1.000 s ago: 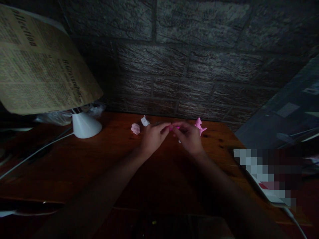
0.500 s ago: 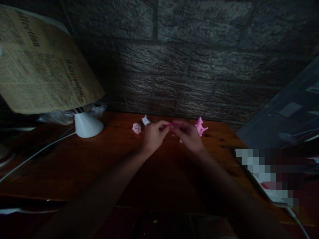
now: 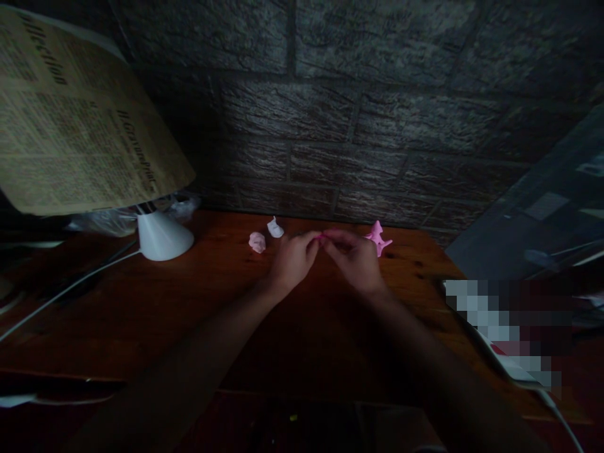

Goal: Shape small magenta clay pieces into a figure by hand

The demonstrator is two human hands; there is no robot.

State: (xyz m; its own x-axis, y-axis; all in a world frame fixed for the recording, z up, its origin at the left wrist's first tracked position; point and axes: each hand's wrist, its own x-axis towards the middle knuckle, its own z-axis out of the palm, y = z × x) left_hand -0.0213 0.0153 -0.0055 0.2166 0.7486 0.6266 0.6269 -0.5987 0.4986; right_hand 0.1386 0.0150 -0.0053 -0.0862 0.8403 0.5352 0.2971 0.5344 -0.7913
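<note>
Above the table, my left hand (image 3: 292, 261) and my right hand (image 3: 357, 259) meet fingertip to fingertip. Pinched between them is a small bright pink piece of modelling clay (image 3: 322, 237), mostly covered by the fingers. Just beyond my right hand stands a pink clay figure (image 3: 378, 240) with pointed parts, its left side partly hidden by that hand. Left of my left hand lie a pale pink clay lump (image 3: 257, 242) and a white clay lump (image 3: 274, 228).
A lamp with a newsprint shade (image 3: 85, 126) and white base (image 3: 164, 236) stands at the left, its cord crossing the wooden table (image 3: 189, 314). Clear plastic (image 3: 106, 222) lies behind it. A pixelated flat device (image 3: 500, 340) with a cable is at right. A brick wall (image 3: 321, 113) rises behind.
The fingertips have drawn closer together, so less of the bright pink clay shows. A small white bit seen under my right hand earlier is now hidden. The lumps and figure stay put.
</note>
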